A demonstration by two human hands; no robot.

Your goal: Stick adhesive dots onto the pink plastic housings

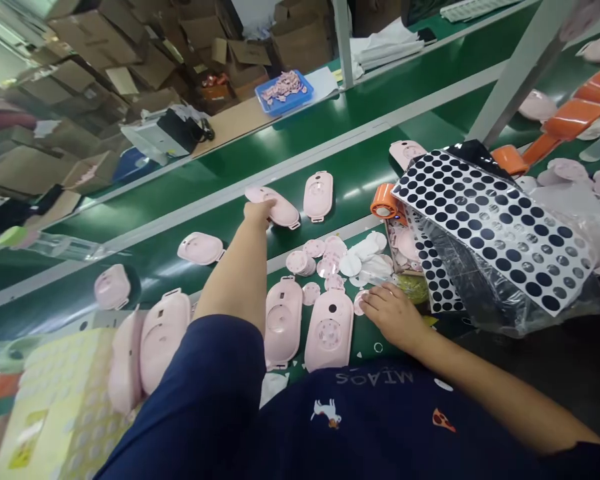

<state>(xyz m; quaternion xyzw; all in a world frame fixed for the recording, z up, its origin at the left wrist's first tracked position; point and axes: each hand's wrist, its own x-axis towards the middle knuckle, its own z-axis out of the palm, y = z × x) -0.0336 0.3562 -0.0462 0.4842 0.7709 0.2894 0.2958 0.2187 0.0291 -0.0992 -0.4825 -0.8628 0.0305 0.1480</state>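
My left hand (pixel 260 211) reaches out over the green belt, its fingers closed on the near edge of a pink plastic cover (pixel 280 210). To the right of it another pink cover (pixel 319 195) lies flat. Close to my body, my right hand (pixel 393 315) has its fingertips bent onto a round pink disc (pixel 359 303) at the bench edge. Beside that disc lies a pink cover with a black dot and a patterned disc in its recess (pixel 329 333). A second cover (pixel 283 323) sits left of it, its recess plain.
Loose pink discs (pixel 333 248) and white round pieces (pixel 364 253) are heaped ahead of my right hand. Sheets of black round stickers (pixel 485 220) and an orange tape dispenser (pixel 384 201) lie at right. More covers (pixel 165 337) stand at left. Across the belt is a blue tray (pixel 307 93).
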